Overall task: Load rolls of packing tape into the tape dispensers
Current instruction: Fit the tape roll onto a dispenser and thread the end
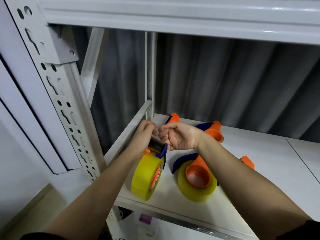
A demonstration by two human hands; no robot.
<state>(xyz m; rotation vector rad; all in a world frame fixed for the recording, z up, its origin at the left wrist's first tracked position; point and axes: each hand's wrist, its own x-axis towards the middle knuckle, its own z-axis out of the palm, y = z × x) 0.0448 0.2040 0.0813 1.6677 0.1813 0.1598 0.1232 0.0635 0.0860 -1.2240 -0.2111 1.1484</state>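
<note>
Both forearms reach in from the bottom edge toward a white metal shelf (259, 170). Close together above the standing yellow tape roll (147, 175), the left hand (144, 134) and right hand (178, 135) have their fingers curled, seemingly pinching the roll's free end just over the dispenser's blue cutter head (161, 150); the tape itself is too clear to make out. That roll already sits on its orange hub.

The step in hand looks like threading: the end should be drawn flat and square across the roller and blade, sticky side kept off the fingers, with the teeth avoided.

Just right lies a second loaded dispenser (195, 179) on its side. Behind the hands are two empty orange-and-blue dispensers (213, 131), and an orange part (247, 161) shows past the right forearm. The shelf's side rail (131, 125) crowds the left hand.
</note>
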